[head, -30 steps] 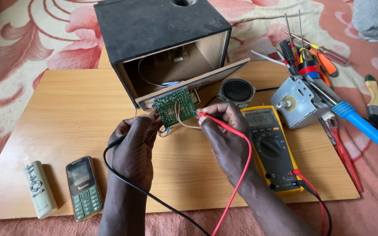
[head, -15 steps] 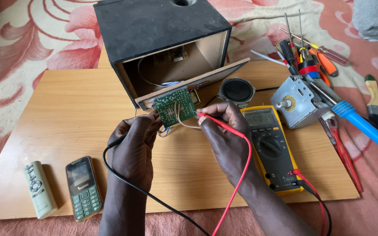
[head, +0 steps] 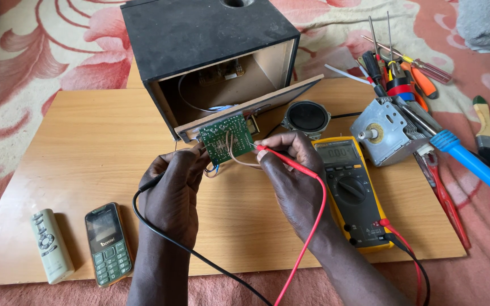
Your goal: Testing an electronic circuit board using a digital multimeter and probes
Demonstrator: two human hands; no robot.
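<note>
A small green circuit board (head: 226, 137) stands tilted in front of an open black speaker box (head: 214, 54), tied to it by thin wires. My left hand (head: 172, 190) holds the black test probe at the board's lower left edge and props the board up. My right hand (head: 293, 175) pinches the red test probe (head: 282, 156), whose tip touches the board's right side. Both leads run back to a yellow multimeter (head: 351, 190) lying just right of my right hand.
A wooden board (head: 81, 147) serves as the work surface on a floral carpet. A mobile phone (head: 107, 243) and a pale remote (head: 50, 245) lie at front left. A loose speaker driver (head: 306, 118), a metal motor unit (head: 384, 130), screwdrivers, red pliers, a blue-handled tool and a paintbrush (head: 488, 136) crowd the right.
</note>
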